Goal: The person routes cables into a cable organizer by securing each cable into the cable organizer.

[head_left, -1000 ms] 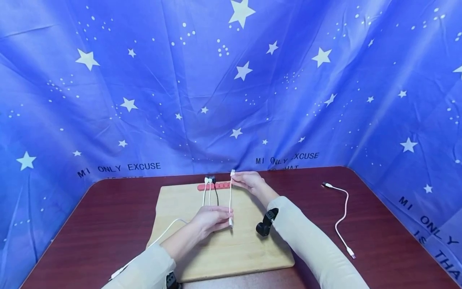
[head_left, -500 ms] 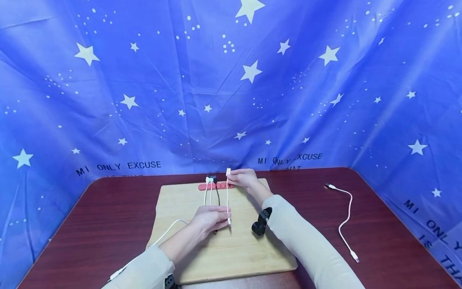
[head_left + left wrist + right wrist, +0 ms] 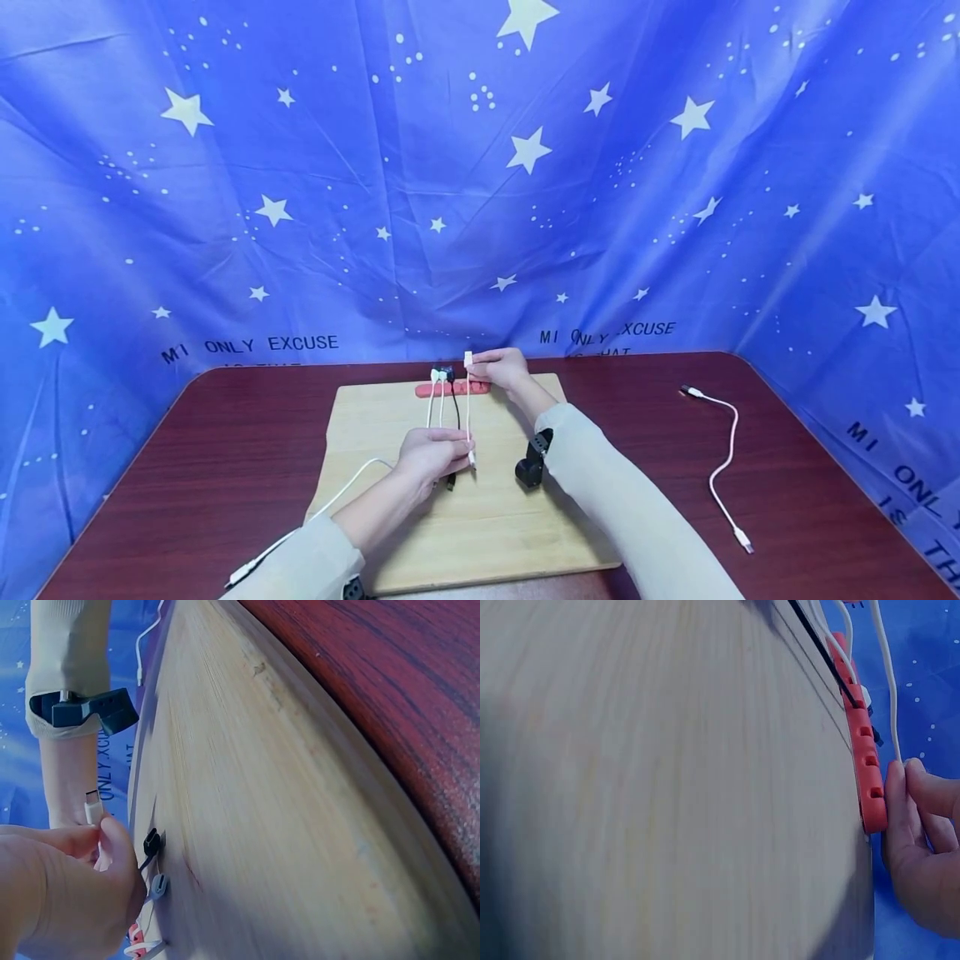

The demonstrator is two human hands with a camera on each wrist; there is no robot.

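Observation:
A white USB cable [image 3: 468, 410] is stretched between my two hands over the wooden board [image 3: 540, 533]. My left hand [image 3: 433, 454] pinches its near end; in the left wrist view the small plug [image 3: 94, 808] pokes out past the fingertips. My right hand [image 3: 501, 368] pinches the far end just by its white USB plug [image 3: 468, 359]. Below that end lies a red cable holder [image 3: 870, 769] with a row of slots, along the board's far edge. Two white cables [image 3: 431, 408] and a black cable [image 3: 821, 649] sit in its slots; several slots beside them hold nothing.
On the dark red table, another white cable [image 3: 731, 454] lies to the right of the board. One more white cable [image 3: 341, 492] runs from the board to the left, partly behind the left forearm. A blue starry curtain [image 3: 420, 167] hangs behind the table.
Both hands have shifted slightly left with the stretched cable, bringing it closer to the cables in the holder. The head view has turned a little.

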